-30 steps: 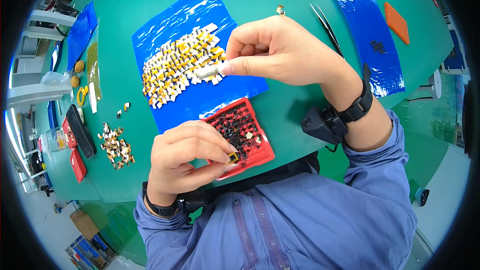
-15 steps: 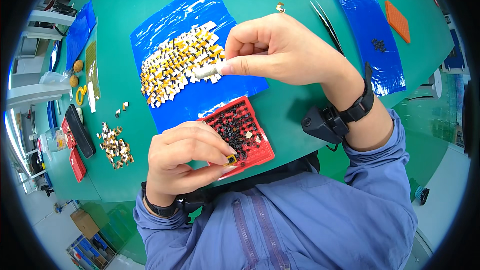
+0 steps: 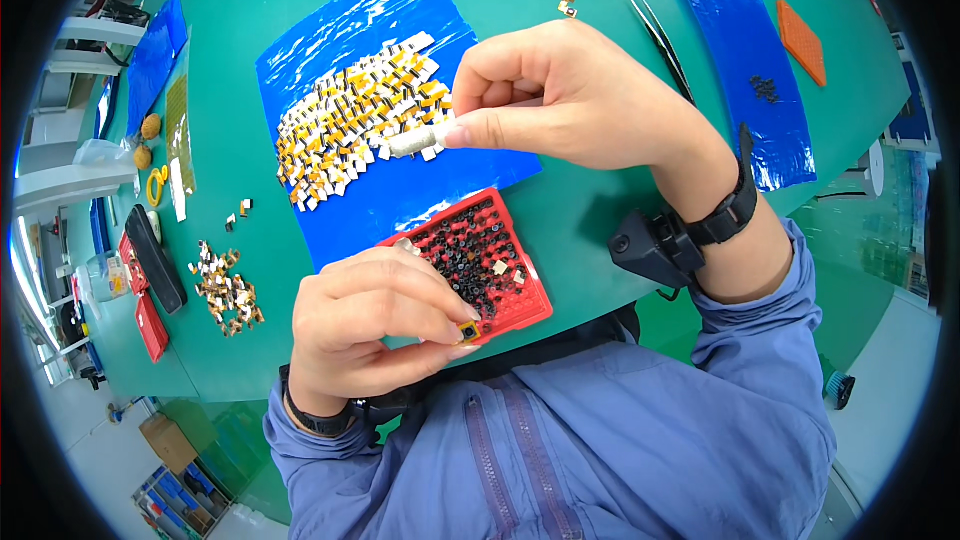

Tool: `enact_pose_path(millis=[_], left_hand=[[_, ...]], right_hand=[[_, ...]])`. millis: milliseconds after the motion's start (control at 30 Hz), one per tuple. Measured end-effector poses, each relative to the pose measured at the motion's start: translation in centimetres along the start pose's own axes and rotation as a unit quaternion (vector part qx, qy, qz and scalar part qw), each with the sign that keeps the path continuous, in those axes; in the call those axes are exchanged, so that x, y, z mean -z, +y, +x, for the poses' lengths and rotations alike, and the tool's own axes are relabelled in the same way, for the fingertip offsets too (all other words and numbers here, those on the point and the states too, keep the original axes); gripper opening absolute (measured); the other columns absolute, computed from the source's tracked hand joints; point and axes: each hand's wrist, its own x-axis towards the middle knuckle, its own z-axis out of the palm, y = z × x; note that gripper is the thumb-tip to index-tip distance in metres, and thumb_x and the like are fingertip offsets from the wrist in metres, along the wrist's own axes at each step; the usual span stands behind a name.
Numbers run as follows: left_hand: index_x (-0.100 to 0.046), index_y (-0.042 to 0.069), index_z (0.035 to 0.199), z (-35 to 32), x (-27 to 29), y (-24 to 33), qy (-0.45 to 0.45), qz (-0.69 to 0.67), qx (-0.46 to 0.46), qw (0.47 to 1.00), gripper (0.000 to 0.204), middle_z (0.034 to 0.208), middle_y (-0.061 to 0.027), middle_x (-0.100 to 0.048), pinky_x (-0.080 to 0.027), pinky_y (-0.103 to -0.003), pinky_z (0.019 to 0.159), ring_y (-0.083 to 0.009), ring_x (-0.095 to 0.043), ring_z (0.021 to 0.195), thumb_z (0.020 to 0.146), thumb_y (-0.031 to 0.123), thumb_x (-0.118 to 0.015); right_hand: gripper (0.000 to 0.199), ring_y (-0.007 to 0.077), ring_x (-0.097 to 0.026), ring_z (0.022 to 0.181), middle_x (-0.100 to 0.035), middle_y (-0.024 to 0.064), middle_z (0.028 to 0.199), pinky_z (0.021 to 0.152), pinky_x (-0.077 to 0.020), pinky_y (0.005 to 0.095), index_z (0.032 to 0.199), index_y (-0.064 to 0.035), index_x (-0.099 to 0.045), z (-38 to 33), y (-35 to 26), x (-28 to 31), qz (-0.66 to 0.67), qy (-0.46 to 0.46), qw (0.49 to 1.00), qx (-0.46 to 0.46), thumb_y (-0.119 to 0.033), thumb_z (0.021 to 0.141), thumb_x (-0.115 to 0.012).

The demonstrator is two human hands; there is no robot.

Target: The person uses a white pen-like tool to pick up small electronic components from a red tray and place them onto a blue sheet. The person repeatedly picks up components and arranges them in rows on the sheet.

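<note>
Near the front edge of the table, my left hand (image 3: 375, 315) pinches a small square yellow part with a black centre (image 3: 468, 331) between thumb and fingertips. It is over the near left corner of a red tray (image 3: 520, 312) full of small black round pieces (image 3: 465, 260). My right hand (image 3: 560, 95) is closed, thumb and index finger pinching a short whitish-grey cylinder (image 3: 412, 143), its exact kind unclear. The cylinder is above the right edge of a pile of white and yellow parts (image 3: 350, 120) on a blue sheet (image 3: 440, 180).
Tweezers (image 3: 662, 48) lie right of my right hand, near another blue sheet (image 3: 720, 60) with black bits and an orange block (image 3: 800, 43). At left are loose gold-and-white parts (image 3: 228, 290), a black case (image 3: 157, 260) and yellow scissors (image 3: 157, 185).
Both hands keep their grips. The yellow part in my left hand has turned slightly, showing more of its black centre. The whole view has shifted a little.
</note>
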Motion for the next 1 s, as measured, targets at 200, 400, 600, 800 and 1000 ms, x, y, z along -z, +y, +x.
enact_pose_path(millis=[200, 400, 600, 800, 1000], left_hand=[[-0.065, 0.006, 0.075, 0.1, 0.0, 0.3, -0.012, -0.007, 0.003, 1.000, 0.021, 0.081, -0.0070, -0.068, -0.050, -0.030, 0.060, -0.0197, -0.064, 0.070, 0.060, -0.001, -0.078], [-0.065, 0.006, 0.075, 0.0, 0.0, 0.4, -0.014, -0.008, 0.000, 1.000, 0.020, 0.081, -0.0069, -0.068, -0.050, -0.030, 0.061, -0.0199, -0.064, 0.069, 0.061, -0.002, -0.077], [-0.062, 0.002, 0.075, -0.4, 0.5, -0.1, 0.099, 0.089, 0.105, 0.986, 0.011, 0.074, -0.0064, -0.065, -0.048, -0.028, 0.061, -0.0164, -0.063, 0.068, 0.070, -0.004, -0.069], [-0.057, 0.000, 0.083, 0.6, 1.8, -2.3, 0.171, 0.286, 0.125, 0.934, 0.008, 0.081, -0.0083, -0.061, -0.044, -0.027, 0.072, -0.0181, -0.058, 0.078, 0.078, -0.002, -0.063], [-0.058, 0.004, 0.084, 1.3, 1.6, -3.8, 0.114, 0.395, 0.093, 0.907, 0.010, 0.096, -0.0098, -0.054, -0.039, -0.035, 0.084, -0.0268, -0.051, 0.094, 0.077, 0.004, -0.065]], right_hand=[[0.017, 0.0019, -0.045, 0.060, -0.053, -0.0027, 0.065, 0.051, -0.0361, 0.0182, 0.081, 0.0008, -0.060, 0.1, 0.0, 0.0, -0.016, -0.005, 1.000, -0.007, -0.014, 0.083, -0.068], [0.017, 0.0020, -0.045, 0.060, -0.054, -0.0027, 0.065, 0.052, -0.0364, 0.0183, 0.081, 0.0007, -0.061, 0.1, -0.1, -0.1, -0.018, -0.010, 0.999, -0.025, -0.014, 0.083, -0.068], [0.026, 0.0082, -0.047, 0.051, -0.055, 0.0028, 0.056, 0.045, -0.0361, 0.0254, 0.073, -0.0002, -0.063, 0.1, 0.6, -0.3, 0.006, 0.026, 1.000, 0.010, -0.025, 0.079, -0.070], [0.023, 0.0056, -0.045, 0.052, -0.054, 0.0006, 0.057, 0.045, -0.0342, 0.0237, 0.074, -0.0010, -0.063, 0.4, 0.5, 0.0, 0.004, 0.030, 0.999, 0.018, -0.023, 0.080, -0.069], [0.018, 0.0020, -0.040, 0.055, -0.051, -0.0051, 0.060, 0.047, -0.0310, 0.0205, 0.080, -0.0018, -0.063, 0.7, 1.1, 0.1, 0.000, 0.023, 1.000, 0.007, -0.019, 0.084, -0.067]])
